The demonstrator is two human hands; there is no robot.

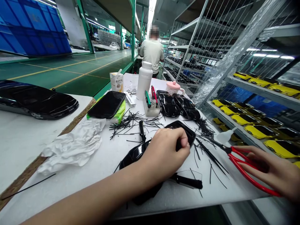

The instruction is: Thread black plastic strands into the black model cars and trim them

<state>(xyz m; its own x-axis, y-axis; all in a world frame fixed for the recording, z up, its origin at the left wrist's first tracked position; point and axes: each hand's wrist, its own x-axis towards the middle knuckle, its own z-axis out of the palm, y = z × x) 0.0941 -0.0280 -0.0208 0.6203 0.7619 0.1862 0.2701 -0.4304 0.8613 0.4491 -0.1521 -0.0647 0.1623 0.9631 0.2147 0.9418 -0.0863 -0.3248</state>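
A glossy black model car body [134, 154] with its doors swung out lies in front of me, partly covered by my left hand and forearm. My left hand [165, 148] is closed in a pinch over it; whatever the fingers hold is hidden. On the right, my right hand [276, 172] grips red-handled scissors [243, 175], fingers through the handles. Their dark blades point left over the table, close to several long black strips [211, 154]. More cut black strips [127, 122] are scattered behind the car.
Behind stand a white bottle [144, 81], a pen holder [152, 109], two black model cars [168, 104], a pink mug [173, 87] and a phone [107, 104]. Crumpled paper [75, 147] lies left. A rack of yellow cars [260, 126] flanks the table; a person [152, 51] sits farther back.
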